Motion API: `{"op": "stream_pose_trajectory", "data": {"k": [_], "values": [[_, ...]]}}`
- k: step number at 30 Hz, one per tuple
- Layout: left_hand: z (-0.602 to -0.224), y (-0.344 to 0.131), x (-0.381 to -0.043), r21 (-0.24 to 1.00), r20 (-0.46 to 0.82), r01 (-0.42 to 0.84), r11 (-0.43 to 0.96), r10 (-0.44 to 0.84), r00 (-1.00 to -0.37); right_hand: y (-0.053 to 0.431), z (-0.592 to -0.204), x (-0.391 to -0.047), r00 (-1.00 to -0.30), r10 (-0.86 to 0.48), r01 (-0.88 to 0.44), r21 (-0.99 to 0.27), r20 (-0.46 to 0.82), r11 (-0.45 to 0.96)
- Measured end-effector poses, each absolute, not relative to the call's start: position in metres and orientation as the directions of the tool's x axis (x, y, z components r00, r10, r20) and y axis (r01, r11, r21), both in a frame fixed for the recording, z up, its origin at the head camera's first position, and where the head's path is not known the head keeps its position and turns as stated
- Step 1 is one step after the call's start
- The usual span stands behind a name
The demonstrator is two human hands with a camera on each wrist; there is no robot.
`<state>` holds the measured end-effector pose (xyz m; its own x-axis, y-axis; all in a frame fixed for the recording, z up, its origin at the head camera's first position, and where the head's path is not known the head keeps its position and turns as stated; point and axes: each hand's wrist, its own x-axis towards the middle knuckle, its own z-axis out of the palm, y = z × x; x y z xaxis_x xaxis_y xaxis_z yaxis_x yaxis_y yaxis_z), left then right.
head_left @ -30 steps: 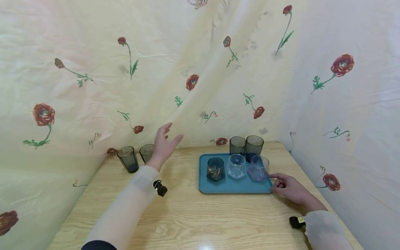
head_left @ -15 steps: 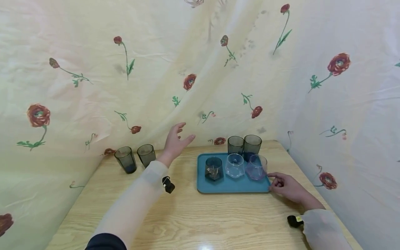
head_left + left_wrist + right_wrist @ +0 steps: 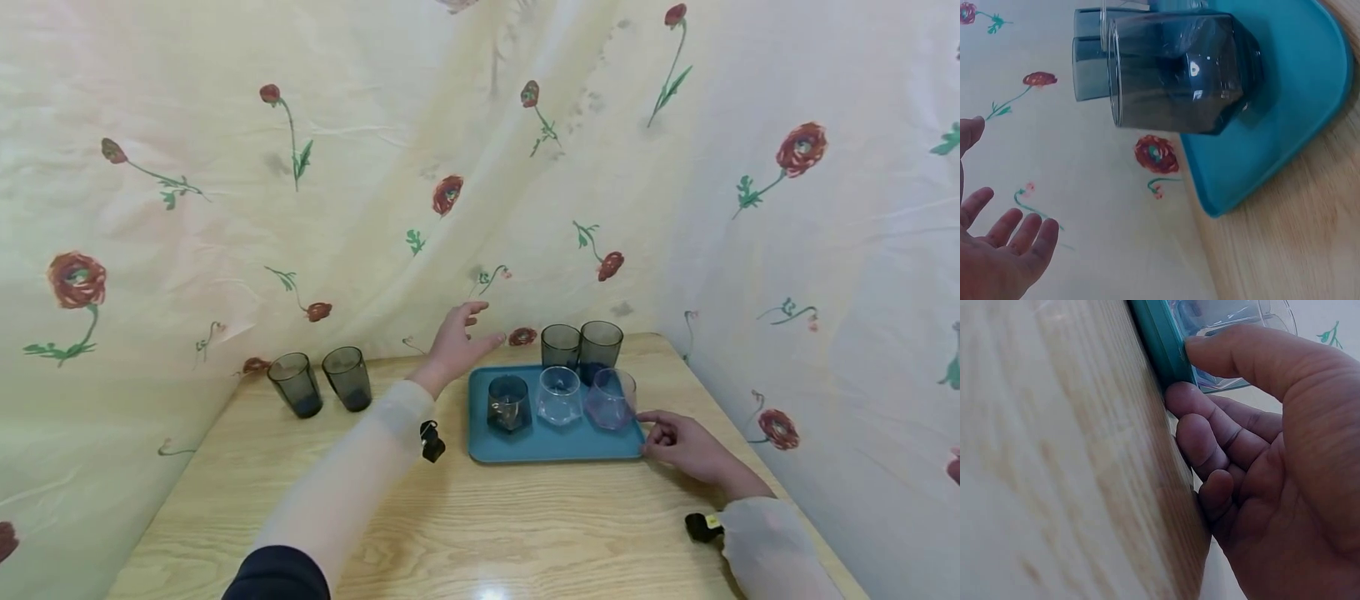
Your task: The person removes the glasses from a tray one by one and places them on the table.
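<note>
My right hand [image 3: 686,446] holds the right front corner of a blue tray [image 3: 540,450]. In the right wrist view the thumb lies on the tray rim [image 3: 1169,344] and the other fingers curl close beside it, low at the tabletop. A short dark faceted glass [image 3: 508,406], a clear one [image 3: 559,398] and a pinkish one [image 3: 611,402] stand in a row on the tray. Two tall grey glasses [image 3: 561,343] are at its back edge, partly hidden. My left hand [image 3: 459,346] hovers near the tray's back left corner, fingers spread, holding nothing.
Two more tall grey glasses [image 3: 295,385] stand on the wooden table [image 3: 420,533] at the back left. A flowered cloth [image 3: 360,208] hangs close behind the table and along its sides.
My left hand has moved right, away from the two glasses at the back left and towards the tray. The right hand stays at the tray corner. The head view has shifted slightly.
</note>
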<state>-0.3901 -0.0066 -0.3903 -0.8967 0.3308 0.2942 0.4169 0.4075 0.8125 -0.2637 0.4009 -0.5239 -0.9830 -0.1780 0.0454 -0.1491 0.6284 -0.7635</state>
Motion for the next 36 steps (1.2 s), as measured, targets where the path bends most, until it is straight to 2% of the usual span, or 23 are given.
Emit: {"op": "stream_pose_trajectory", "data": {"k": [12, 20, 36], "values": [[-0.398, 0.037, -0.393, 0.788, 0.214, 0.420, 0.450, 0.438, -0.873, 0.403, -0.523, -0.263, -0.982, -0.186, -0.149, -0.774, 0.042, 0.615], [-0.400, 0.055, -0.396, 0.816, 0.176, 0.413, 0.405, 0.506, -0.844, 0.403, -0.522, -0.262, -0.979, -0.198, -0.155, -0.783, 0.042, 0.602], [-0.413, 0.084, -0.409, 0.804, 0.098, 0.360, 0.474, 0.492, -0.865, 0.403, -0.516, -0.259, -0.976, -0.209, -0.169, -0.786, 0.052, 0.595]]}}
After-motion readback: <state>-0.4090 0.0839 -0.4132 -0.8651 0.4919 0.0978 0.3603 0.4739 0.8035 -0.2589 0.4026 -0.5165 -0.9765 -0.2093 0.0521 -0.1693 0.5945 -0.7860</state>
